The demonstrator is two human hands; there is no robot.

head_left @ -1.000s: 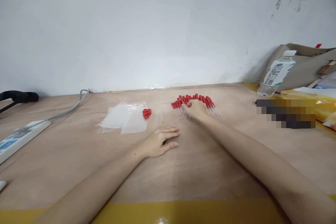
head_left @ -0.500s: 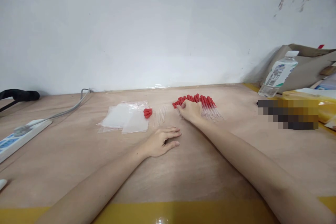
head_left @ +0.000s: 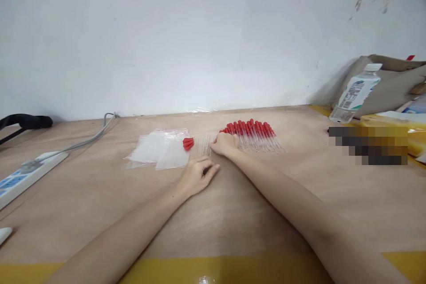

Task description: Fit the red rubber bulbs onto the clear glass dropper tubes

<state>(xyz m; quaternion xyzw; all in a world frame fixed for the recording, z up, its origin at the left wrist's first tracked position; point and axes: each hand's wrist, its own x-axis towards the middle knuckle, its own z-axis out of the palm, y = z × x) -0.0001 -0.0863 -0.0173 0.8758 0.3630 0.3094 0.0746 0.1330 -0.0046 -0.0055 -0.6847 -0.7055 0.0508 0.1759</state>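
Observation:
My right hand (head_left: 225, 143) is pinched at the right end of a short row of thin clear glass tubes (head_left: 203, 144), its fingertips on the rightmost tube. Just in front of that row rests my left hand (head_left: 197, 175), palm down, fingers slightly curled and thumb apart, holding nothing I can see. Beyond my right hand, droppers with red rubber bulbs (head_left: 252, 127) lie side by side in a fan, clear stems toward me. A small cluster of loose red bulbs (head_left: 188, 143) sits on the edge of clear plastic bags (head_left: 166, 146).
At the left are a white power strip (head_left: 36, 173), its grey cable (head_left: 88, 141) and a black strap-like object (head_left: 26, 120). A plastic bottle (head_left: 355, 93), a grey bag (head_left: 392, 82) and a yellow package (head_left: 392, 120) stand at the right. A wall closes off the back.
My right hand has moved left from the red-bulbed droppers to the glass tubes. My left hand has shifted slightly left, its fingers more curled.

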